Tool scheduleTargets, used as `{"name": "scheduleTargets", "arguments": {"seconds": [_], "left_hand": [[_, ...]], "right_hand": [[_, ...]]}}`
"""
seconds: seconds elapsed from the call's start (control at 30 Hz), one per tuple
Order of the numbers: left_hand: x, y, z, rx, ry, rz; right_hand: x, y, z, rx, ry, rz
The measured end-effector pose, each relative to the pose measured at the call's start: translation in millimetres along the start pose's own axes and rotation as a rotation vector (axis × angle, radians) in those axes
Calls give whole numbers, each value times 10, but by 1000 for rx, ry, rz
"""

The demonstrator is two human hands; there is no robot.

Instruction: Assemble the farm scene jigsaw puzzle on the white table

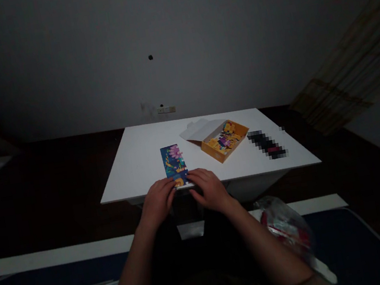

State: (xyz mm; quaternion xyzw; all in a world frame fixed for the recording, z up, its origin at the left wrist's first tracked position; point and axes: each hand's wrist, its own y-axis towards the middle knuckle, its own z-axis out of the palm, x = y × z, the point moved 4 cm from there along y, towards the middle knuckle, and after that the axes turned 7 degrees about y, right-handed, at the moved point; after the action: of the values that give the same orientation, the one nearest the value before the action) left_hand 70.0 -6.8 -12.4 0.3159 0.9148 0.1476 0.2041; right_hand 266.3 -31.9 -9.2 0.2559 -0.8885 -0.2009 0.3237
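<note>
While my left hand (159, 197) lies at the lower left of a colourful dark-blue puzzle panel (174, 159), my right hand (211, 188) touches its lower right side, thumb apart from the fingers. Whether my left thumb and fingers pinch the panel or merely lie against it, I cannot tell. The panel lies flat near the front edge of the white tabletop (132, 171), in front of me. Beyond my right hand sits an open yellow box (211, 152), loose yellow and purple pieces (224, 140) inside, with a pixelated dark object (266, 144) just beside it.
</note>
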Motion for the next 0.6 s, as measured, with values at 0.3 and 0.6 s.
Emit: {"name": "scheduleTargets", "arguments": {"seconds": [0.3,0.6], "left_hand": [[-45,70,-52,19,-71,-93],[-13,169,-13,-28,-111,-194]], "right_hand": [[-53,62,108,67,46,35],[10,147,95,80,44,8]]}}
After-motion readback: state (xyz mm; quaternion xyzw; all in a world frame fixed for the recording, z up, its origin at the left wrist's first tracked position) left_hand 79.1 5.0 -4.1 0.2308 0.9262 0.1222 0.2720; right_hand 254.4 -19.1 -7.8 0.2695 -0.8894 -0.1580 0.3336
